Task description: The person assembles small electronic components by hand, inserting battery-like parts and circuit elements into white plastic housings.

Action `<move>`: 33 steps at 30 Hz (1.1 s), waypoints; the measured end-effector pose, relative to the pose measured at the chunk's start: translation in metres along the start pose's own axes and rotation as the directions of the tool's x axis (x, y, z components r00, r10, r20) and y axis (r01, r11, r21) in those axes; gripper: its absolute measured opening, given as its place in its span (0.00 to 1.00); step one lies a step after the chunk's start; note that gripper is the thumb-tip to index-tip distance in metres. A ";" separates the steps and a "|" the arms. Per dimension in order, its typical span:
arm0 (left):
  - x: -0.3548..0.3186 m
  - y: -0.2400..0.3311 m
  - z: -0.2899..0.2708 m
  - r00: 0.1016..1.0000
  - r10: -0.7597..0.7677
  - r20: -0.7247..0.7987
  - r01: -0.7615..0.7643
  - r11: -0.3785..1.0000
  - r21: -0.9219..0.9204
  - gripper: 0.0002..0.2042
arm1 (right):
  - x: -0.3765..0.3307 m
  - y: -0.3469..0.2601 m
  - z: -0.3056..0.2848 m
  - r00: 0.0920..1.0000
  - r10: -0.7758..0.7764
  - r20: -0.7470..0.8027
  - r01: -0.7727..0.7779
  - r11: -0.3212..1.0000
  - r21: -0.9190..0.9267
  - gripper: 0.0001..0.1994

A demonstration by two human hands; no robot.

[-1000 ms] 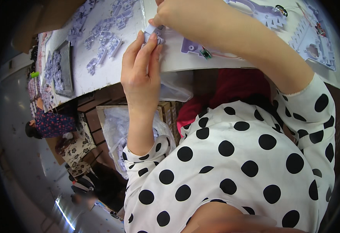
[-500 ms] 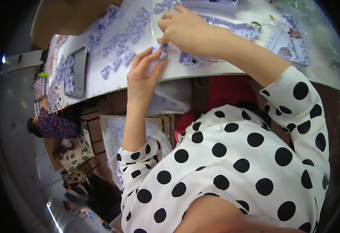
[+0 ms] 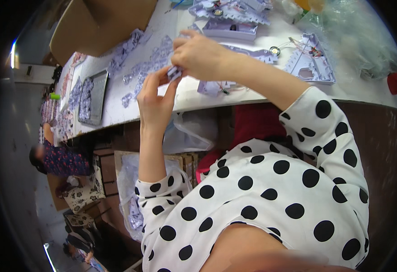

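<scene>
Between the thumb and fingers of my left hand [image 3: 155,97], a small pale-lavender plastic part [image 3: 175,72] is pinched just above the table's near edge. My right hand [image 3: 200,56] meets it from the right, fingers curled and fingertips against the part. What its fingertips grip in detail is partly hidden. Left of and beyond my hands lie loose small lavender parts [image 3: 141,68] in clusters. Under my right forearm, a lavender housing piece [image 3: 212,87] with a little circuit board and wires rests on the table.
A black tray [image 3: 99,97] of small parts stands left, near a cardboard box [image 3: 94,27]. Wired lavender housings [image 3: 314,63] and clear plastic bags [image 3: 357,45] occupy the right side. Below the table is a bag-lined box [image 3: 130,181]. Another person [image 3: 64,158] sits at far left.
The whole view has shifted. My right hand has drawn in closer to my left, and the small plastic part has turned, showing a darker side. My left hand still holds it.
</scene>
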State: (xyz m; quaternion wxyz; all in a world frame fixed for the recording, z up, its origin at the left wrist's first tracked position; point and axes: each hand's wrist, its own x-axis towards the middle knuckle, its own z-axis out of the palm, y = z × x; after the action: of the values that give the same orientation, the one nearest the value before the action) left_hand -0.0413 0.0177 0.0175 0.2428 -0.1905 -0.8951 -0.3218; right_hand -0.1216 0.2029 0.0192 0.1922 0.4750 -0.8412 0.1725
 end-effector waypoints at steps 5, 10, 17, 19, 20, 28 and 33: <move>0.016 0.026 -0.013 0.988 0.113 -0.106 -0.113 0.994 0.011 0.15 | -0.047 -0.009 -0.030 0.935 0.032 -0.352 -0.019 0.999 0.043 0.28; 0.037 0.041 -0.004 0.981 0.096 -0.168 -0.120 0.982 -0.144 0.14 | -0.094 -0.046 -0.027 0.794 0.529 -0.300 -0.397 0.824 0.404 0.40; 0.024 0.045 0.009 0.978 0.121 -0.172 -0.130 0.991 -0.038 0.15 | -0.081 -0.019 -0.003 0.729 0.612 -0.307 -0.485 0.777 0.401 0.05; 0.005 0.046 0.012 0.991 0.110 -0.078 -0.107 0.994 0.035 0.16 | -0.080 -0.013 -0.010 0.710 0.655 -0.259 -0.513 0.732 0.449 0.06; -0.005 0.039 0.023 0.994 0.047 -0.095 -0.046 0.999 0.017 0.18 | -0.082 -0.009 -0.007 0.706 0.658 -0.261 -0.516 0.731 0.445 0.06; -0.019 0.020 0.050 0.952 0.305 -0.038 -0.299 0.948 0.112 0.14 | -0.105 -0.011 -0.005 0.837 0.412 -0.360 -0.393 0.911 0.128 0.12; -0.029 0.034 0.038 0.987 0.132 0.093 -0.138 0.988 0.064 0.18 | -0.127 -0.024 -0.030 0.878 0.428 -0.216 -0.388 0.899 0.202 0.24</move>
State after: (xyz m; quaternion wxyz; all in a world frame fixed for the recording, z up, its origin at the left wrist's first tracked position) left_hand -0.0131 0.0617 -0.0079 0.2309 -0.2562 -0.9007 -0.2642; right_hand -0.0355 0.2978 -0.0142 0.2211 0.2737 -0.8750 0.3326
